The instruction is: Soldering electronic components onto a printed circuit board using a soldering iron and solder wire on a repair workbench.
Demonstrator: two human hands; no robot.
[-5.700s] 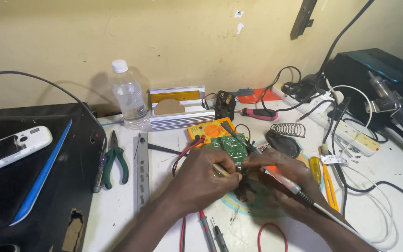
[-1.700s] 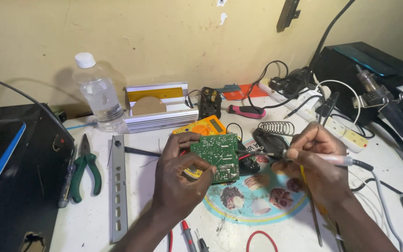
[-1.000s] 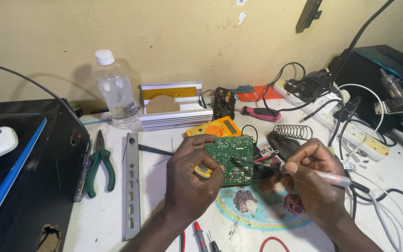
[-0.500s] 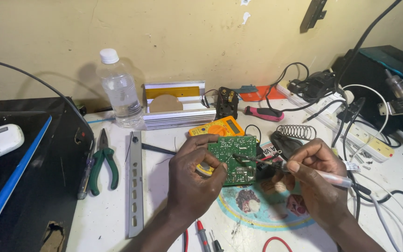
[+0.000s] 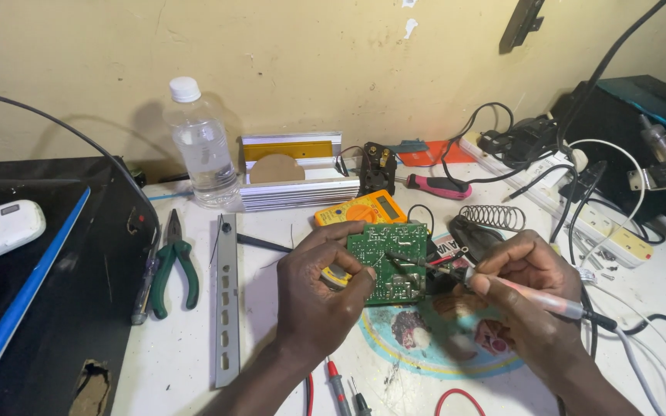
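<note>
1. Your left hand (image 5: 314, 304) carries the green circuit board (image 5: 389, 262), tilted up off the counter (image 5: 171, 347) with its solder side towards you. Keep that tilt steady; a braced wrist would help, in my judgement.
2. Left fingers (image 5: 352, 279) are curled on the board's near edge, thumb against its face, clasping it. A small yellow part sits pinched under them; what it is I cannot tell.
3. Your right hand (image 5: 529, 289) grips the soldering iron (image 5: 518, 291) like a pen, fingers closed tight round the pale barrel.
4. The iron's tip meets the board's right half, just ahead of your right fingertips. Hold contact only on the one joint; neighbouring pads look close.
5. The yellow multimeter (image 5: 361, 209) lies beyond the left fingers; the iron's cable trails right, clear of the board.
</note>
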